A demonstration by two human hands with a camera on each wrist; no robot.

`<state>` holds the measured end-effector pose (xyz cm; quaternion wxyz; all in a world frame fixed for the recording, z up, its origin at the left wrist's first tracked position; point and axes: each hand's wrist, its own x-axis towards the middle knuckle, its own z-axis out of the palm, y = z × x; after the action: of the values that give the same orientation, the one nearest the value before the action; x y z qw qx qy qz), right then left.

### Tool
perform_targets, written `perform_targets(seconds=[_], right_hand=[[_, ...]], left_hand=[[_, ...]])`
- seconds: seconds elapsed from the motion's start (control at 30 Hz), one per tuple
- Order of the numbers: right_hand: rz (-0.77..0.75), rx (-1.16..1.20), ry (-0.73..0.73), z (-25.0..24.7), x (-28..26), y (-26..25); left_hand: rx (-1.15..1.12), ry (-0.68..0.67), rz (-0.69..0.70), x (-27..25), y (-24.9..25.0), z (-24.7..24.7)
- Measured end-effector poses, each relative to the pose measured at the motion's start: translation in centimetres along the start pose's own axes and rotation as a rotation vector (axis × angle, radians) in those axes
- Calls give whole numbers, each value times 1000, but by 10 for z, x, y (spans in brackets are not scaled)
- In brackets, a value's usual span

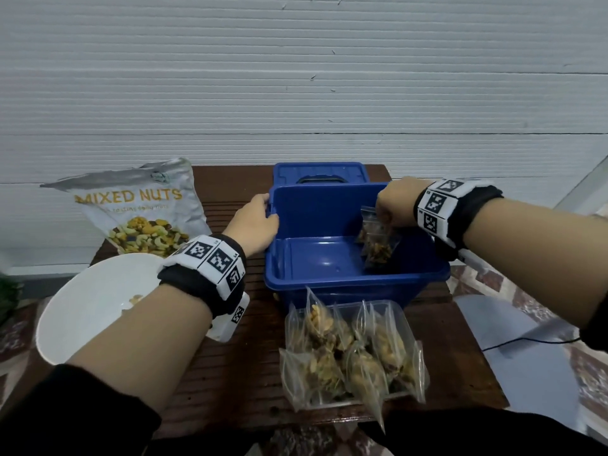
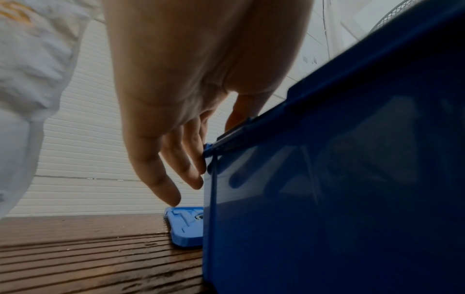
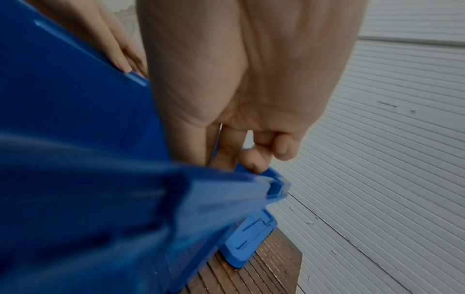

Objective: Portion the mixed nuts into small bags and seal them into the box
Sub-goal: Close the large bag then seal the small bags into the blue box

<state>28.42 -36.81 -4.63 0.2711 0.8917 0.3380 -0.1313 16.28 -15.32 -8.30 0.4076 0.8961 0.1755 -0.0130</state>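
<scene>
From the head, the right hand [image 1: 393,202] pinches a clear crinkly bag of nuts [image 1: 378,241] inside the smooth blue box [image 1: 329,278]. At the left wrist, the left hand [image 2: 176,111] holds the rim with its thumb and straight fingers. At the right wrist, fingers [image 3: 251,159] curl.

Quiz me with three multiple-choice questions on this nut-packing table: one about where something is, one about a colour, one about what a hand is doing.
1. Where does the box lid lie?
A. flat on the table behind the box
B. on the bowl
C. on the box

2. What colour is the box?
A. red
B. blue
C. clear

3. What is the right hand doing?
A. resting flat on the table
B. pinching a small bag of nuts over the box
C. pouring from the Mixed Nuts pouch

Answers: 1 A, the lid shows beyond the box's far wall. 2 B, its walls and floor are blue. 3 B, the bag hangs from its fingers inside the box, while the left hand holds the rim.
</scene>
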Motion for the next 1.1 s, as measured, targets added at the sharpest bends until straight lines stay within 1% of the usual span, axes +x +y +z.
perform_targets(seconds=[0.07,0.17,0.27,0.33,0.43,0.63,0.8,0.97,1.03,1.1], right_hand=[[9,-94,3,2,2,-4],[-6,-220,46,4,4,-8],[-12,-254,64,5,4,-8],[1,-225,56,4,3,-6],[33,-118,73,3,0,-2],[15,197,125,-8,-21,6],[2,419,194,-15,-51,4],[-47,621,274,-15,-94,-16],[-81,709,263,-11,-110,-27],[-116,796,254,-5,-123,-37]], left_hand=[[-6,0,6,0,0,0],[-7,3,9,1,0,0],[-5,5,9,2,-1,0],[-7,1,5,2,0,0],[-5,-5,-1,0,1,1],[21,18,-31,-11,5,2],[17,63,-8,-27,11,3],[124,112,27,-48,7,7],[175,138,72,-63,8,9],[188,178,186,-82,12,11]])
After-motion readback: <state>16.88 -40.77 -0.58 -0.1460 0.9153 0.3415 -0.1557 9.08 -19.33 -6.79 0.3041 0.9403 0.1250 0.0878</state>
